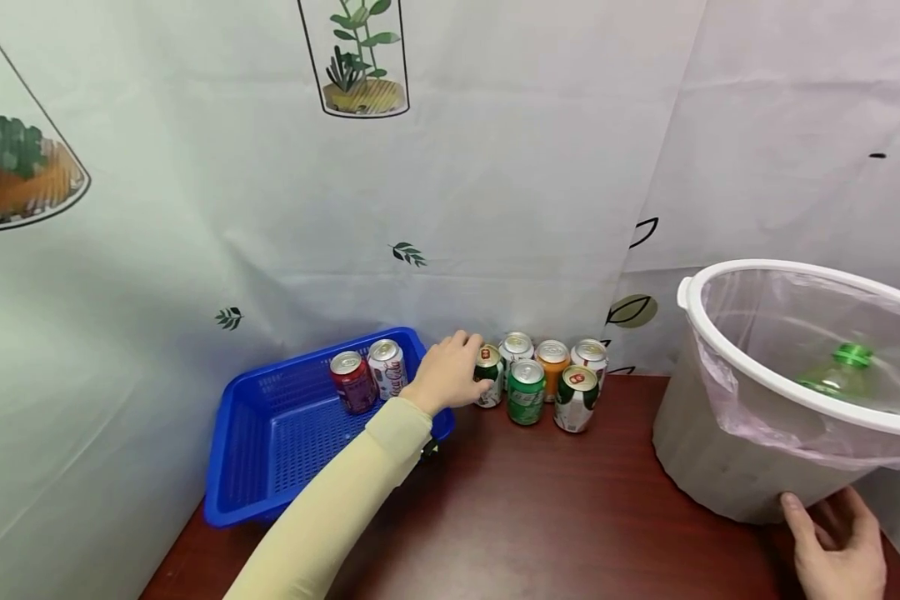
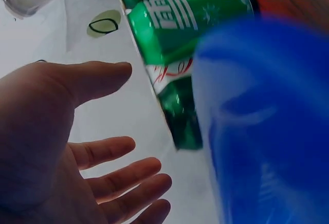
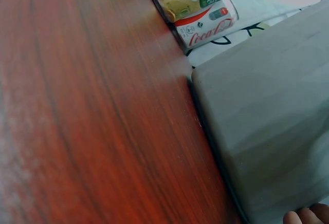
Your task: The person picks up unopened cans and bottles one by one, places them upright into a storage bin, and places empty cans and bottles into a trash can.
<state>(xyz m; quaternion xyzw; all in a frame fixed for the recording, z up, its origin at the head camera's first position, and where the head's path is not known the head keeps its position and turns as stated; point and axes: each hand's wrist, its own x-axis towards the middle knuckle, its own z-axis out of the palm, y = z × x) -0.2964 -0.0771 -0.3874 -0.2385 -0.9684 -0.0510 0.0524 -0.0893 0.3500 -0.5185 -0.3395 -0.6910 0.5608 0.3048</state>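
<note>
My left hand (image 1: pixel 450 372) reaches over the blue basket's right end, its fingertips beside a dark green can (image 1: pixel 489 379). In the left wrist view its thumb and fingers are spread, with nothing between them. Around that can stand a bright green can (image 1: pixel 526 393), an orange can (image 1: pixel 552 371), a green-and-white can (image 1: pixel 576 402), a silver-topped can (image 1: pixel 517 347) and a white-and-red Coca-Cola can (image 3: pixel 208 23). My right hand (image 1: pixel 840 546) is at the foot of the grey bin (image 1: pixel 720 450), thumb tip against its wall and fingers loosely bent.
In the blue basket (image 1: pixel 228 433) stand a dark red can (image 1: pixel 354 385) and a white Coca-Cola can (image 1: pixel 387 371). A pink liner (image 1: pixel 727 408) hangs over the bin's rim, and a green-capped bottle (image 1: pixel 843 375) lies inside. Patterned cloth (image 1: pixel 495 167) backs the brown table (image 1: pixel 540 508).
</note>
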